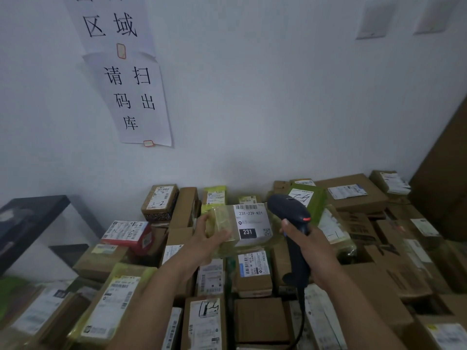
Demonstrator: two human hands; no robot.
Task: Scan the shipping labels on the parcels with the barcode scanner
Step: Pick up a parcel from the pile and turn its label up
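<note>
My left hand (211,236) grips a small parcel (222,221) wrapped in yellow-green tape and holds it up above the pile. Its white shipping label (252,223), printed "231-239-K01" with a black "231" block, faces me. My right hand (307,242) grips the handle of a black barcode scanner (290,215) with a red trigger. The scanner head sits just right of the label, touching or nearly touching the parcel's edge. Its cable hangs down from the handle.
Several cardboard and taped parcels (255,271) with labels cover the surface below, reaching the white wall. A red box (131,236) lies at left. A dark table (30,218) stands far left. Paper signs (134,97) hang on the wall. A brown panel (444,178) stands at right.
</note>
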